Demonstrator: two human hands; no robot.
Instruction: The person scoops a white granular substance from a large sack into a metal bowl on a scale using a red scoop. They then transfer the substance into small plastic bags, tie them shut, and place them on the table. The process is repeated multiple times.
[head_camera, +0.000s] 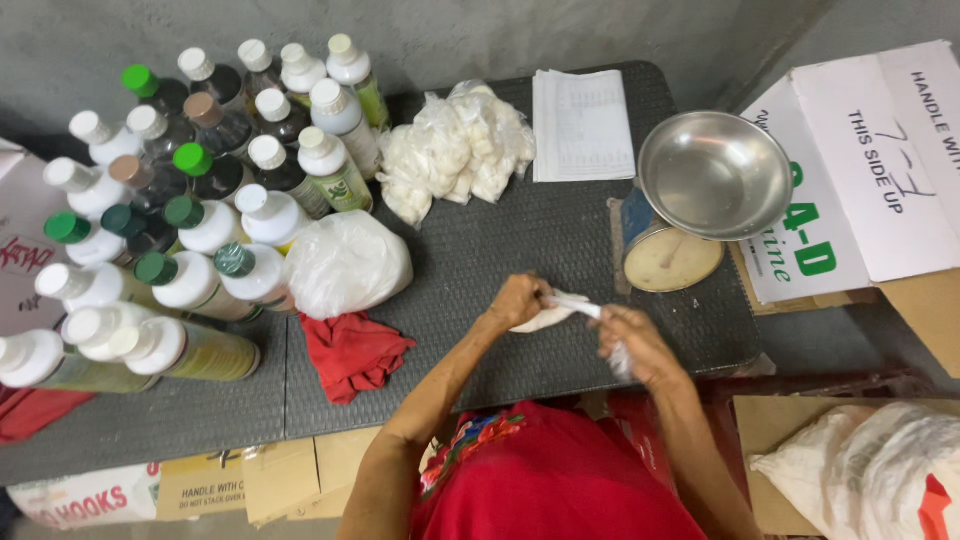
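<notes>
Fingers of both hands are closed on one small white plastic bag (560, 308), held just above the front edge of the dark table (500, 240), directly in front of the weighing scale (672, 255). The bag's filled bottom is pinched by the left hand (520, 298), while its twisted neck is gripped and drawn sideways by the right hand (632, 340). Whether a knot has been made cannot be told.

As a judgement, the work is partly done: a heap of small filled white bags (455, 148) is already piled behind and to the left of the scale, and only the one bag is in hand. The steel pan (715, 172) on the scale appears bare.

Left of the scale, past the hands, a larger white plastic bag (345, 262) is lying with a red cloth (352, 350) in front of it. Further left, many capped bottles (200, 200) are crowded together, some standing, some on their sides. A sheet of paper (583, 125) is laid behind the scale, and cardboard boxes (870, 170) are stacked to its right. The stretch of table between the hands and the scale is not blocked.
</notes>
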